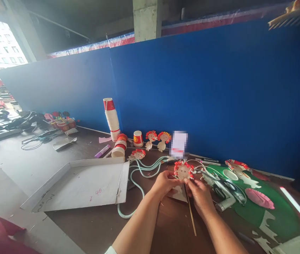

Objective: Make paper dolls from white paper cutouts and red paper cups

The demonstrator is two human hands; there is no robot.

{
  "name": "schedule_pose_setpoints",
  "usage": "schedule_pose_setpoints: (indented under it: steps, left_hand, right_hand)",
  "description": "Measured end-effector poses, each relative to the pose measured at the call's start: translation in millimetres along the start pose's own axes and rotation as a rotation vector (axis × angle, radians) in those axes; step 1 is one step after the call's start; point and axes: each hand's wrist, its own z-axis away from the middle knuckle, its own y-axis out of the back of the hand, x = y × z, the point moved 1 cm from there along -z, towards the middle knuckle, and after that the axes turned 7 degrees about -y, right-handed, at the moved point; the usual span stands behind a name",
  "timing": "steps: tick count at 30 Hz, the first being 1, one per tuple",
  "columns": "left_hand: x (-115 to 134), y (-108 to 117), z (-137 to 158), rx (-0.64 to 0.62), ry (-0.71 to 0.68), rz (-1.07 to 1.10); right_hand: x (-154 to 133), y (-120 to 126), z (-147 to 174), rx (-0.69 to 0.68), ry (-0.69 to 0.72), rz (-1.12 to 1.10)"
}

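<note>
Near the middle of the table, my left hand (164,184) pinches the left edge of a paper lion face (183,171). The face is a cream disc with small drawn features, ringed by curled red paper strips. My right hand (199,194) is closed at its lower edge, with the thumb on the paper. A thin wooden stick (191,213) slants down from beneath the face, beside the right fingers; its upper end is hidden. Below the hands lies a cut piece of pale paper (178,194).
Left is a shallow white box lid (97,185); a pale green cable (139,183) loops beside it. Behind stand stacked paper cups (112,121) and paper lions (163,141). A glue gun (225,201), scissors (237,192) and pink paper disc (259,198) lie right. A blue panel (205,88) borders the table.
</note>
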Motion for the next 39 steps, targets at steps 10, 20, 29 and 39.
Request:
schedule_pose_setpoints:
  steps: [10,20,29,39]
  left_hand:
    - [-11,-30,0,0.206,0.028,0.189]
    - [-7,-34,4,0.206,0.082,0.217]
    - [-7,-32,5,0.149,0.13,0.2]
    - [-6,-32,5,0.136,0.132,0.326]
  right_hand:
    - [-1,2,-2,-0.026,0.08,0.109]
    - [-9,1,-10,0.289,0.207,0.064]
    - [-15,5,-1,0.263,0.333,0.153]
    - [-10,9,-3,0.324,0.321,0.347]
